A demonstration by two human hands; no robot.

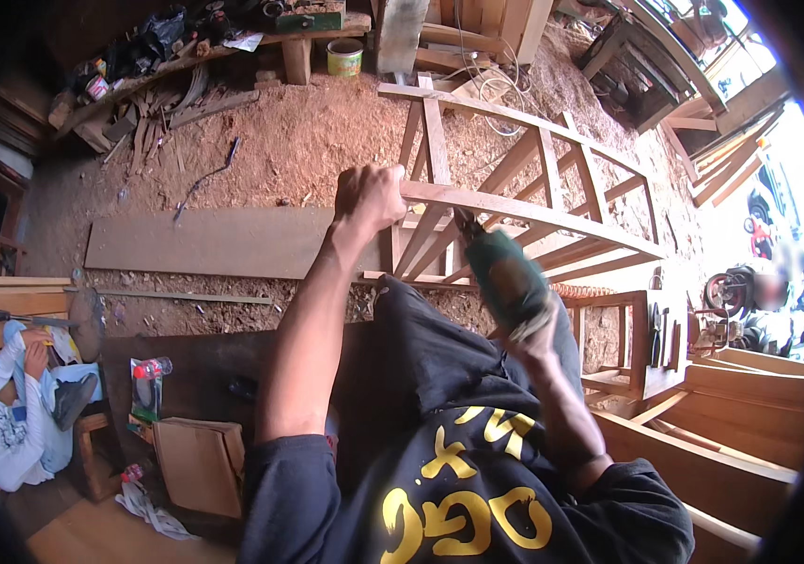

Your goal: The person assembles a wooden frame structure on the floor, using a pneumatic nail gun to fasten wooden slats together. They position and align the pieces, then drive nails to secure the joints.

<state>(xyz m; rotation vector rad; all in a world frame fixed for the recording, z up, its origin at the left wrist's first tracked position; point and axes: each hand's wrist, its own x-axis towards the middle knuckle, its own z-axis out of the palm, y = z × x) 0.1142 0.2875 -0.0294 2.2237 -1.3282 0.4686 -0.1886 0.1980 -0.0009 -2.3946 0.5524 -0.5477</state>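
My left hand [371, 195] is closed round the near end of a wooden rail on an open, ladder-like wooden frame [533, 209]. The frame, built of pale slats and crosspieces, lies across in front of my knees. In my right hand [535, 340] is a dark green nail gun [505, 273], blurred by motion. Its narrow dark nose points up and left, close beneath the rail; whether it touches the wood I cannot tell. Part of my right hand's grip is hidden behind the tool body. An orange coiled hose [582, 289] shows just right of the tool.
A long wooden board [204, 242] lies on the sawdust-covered ground to the left. A small wooden stand with tools [657, 343] is close on my right. Another person [21, 404] sits at the lower left. A cluttered bench [204, 61] and a tin can [344, 58] are at the back.
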